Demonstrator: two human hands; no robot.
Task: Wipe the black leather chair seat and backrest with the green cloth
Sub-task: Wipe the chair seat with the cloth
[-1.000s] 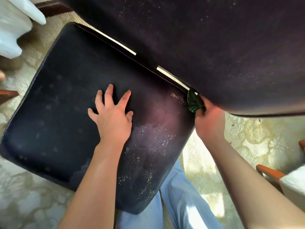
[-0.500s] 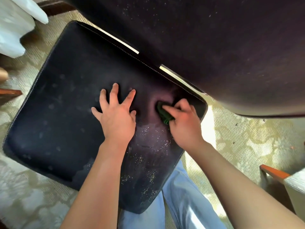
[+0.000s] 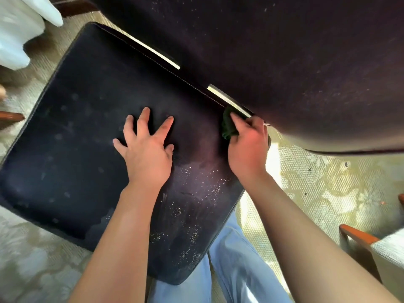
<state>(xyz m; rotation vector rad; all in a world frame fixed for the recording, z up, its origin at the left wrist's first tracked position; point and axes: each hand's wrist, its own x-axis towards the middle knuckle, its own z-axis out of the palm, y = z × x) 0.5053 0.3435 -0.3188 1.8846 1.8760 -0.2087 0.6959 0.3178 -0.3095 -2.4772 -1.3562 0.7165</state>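
Observation:
The black leather seat (image 3: 72,136) fills the middle and left of the view, speckled with pale dust near its front right. Above it looms the dark backrest (image 3: 284,62), also dusty. My left hand (image 3: 146,147) lies flat on the seat's middle with fingers spread. My right hand (image 3: 247,147) grips the bunched green cloth (image 3: 227,125) at the seat's rear right corner, just under the backrest's lower edge. Most of the cloth is hidden by my fingers.
Patterned beige carpet (image 3: 328,189) surrounds the chair. A wooden-armed chair (image 3: 360,237) stands at the lower right, and white fabric (image 3: 17,29) hangs at the upper left. My blue trouser legs (image 3: 236,270) are right below the seat's front corner.
My right hand with the cloth swept from the rear corner left onto the seat, then back to the rear right corner. The left hand stayed pressed on the seat.

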